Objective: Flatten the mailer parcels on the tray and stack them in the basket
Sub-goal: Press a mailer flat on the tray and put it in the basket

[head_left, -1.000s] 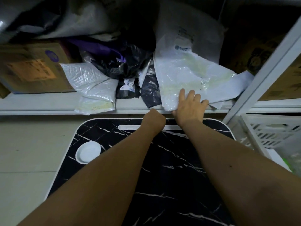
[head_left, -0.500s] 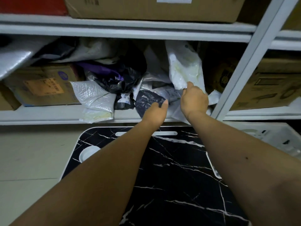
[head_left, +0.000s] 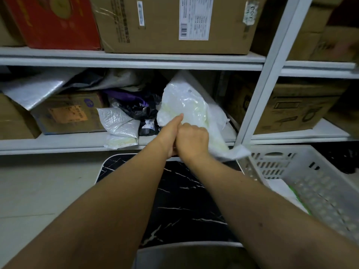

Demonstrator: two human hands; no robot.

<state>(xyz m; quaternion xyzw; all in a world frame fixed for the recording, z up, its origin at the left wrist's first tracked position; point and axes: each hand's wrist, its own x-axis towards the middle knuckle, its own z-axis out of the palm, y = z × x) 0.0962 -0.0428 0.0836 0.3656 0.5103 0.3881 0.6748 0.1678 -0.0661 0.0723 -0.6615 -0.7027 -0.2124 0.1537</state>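
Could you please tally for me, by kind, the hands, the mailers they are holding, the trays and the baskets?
Hands: 2, the left hand and the right hand
Held mailers: 1, the white mailer
Trays: 1, the black marbled tray
Baskets: 1, the white basket
Total: 5

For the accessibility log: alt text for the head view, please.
Both hands, left hand and right hand, hold a crumpled white plastic mailer at a shelf edge, above a black marbled tray. A white slotted plastic basket sits to the right.
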